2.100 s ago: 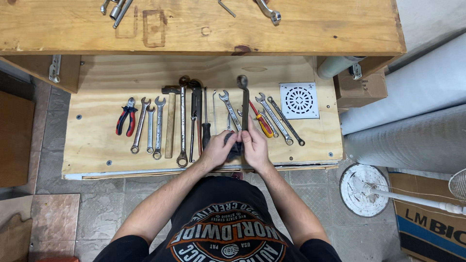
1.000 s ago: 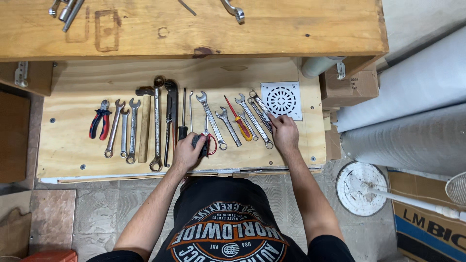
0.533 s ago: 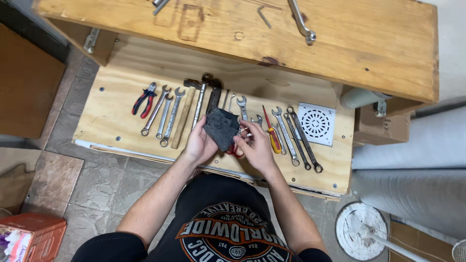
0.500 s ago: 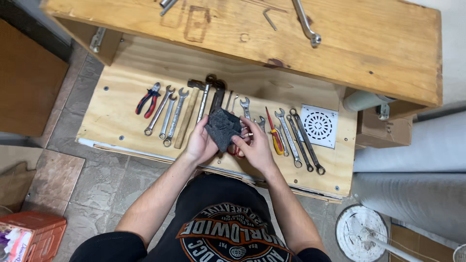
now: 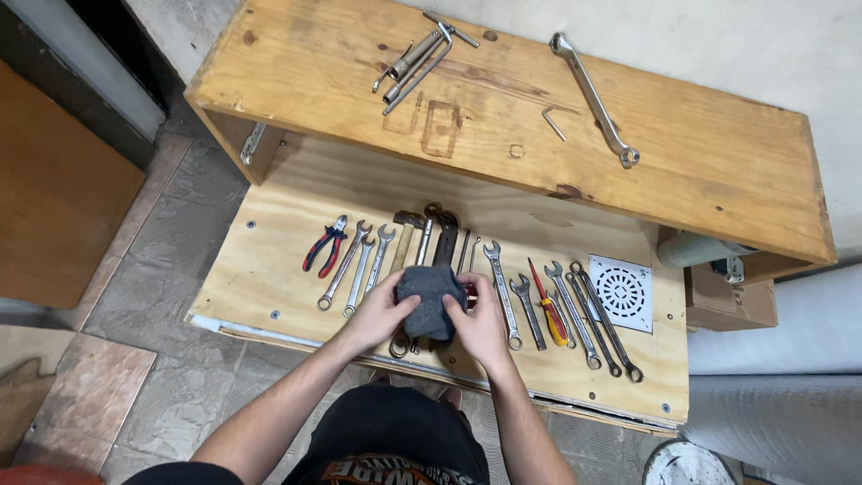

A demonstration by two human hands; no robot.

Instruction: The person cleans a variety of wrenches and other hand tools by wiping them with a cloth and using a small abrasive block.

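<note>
Gripping soft crumpled grey cloth (image 5: 429, 300) w/ both hands, steel wrenches (image 5: 359, 266) nearby

At the centre of the frame both hands, the left hand (image 5: 382, 312) and the right hand (image 5: 483, 321), grip a dark grey cloth (image 5: 428, 299) above a row of wrenches (image 5: 503, 294) on the lower tabletop (image 5: 269, 269). Red-handled pliers (image 5: 325, 245) lie left of them.
</note>
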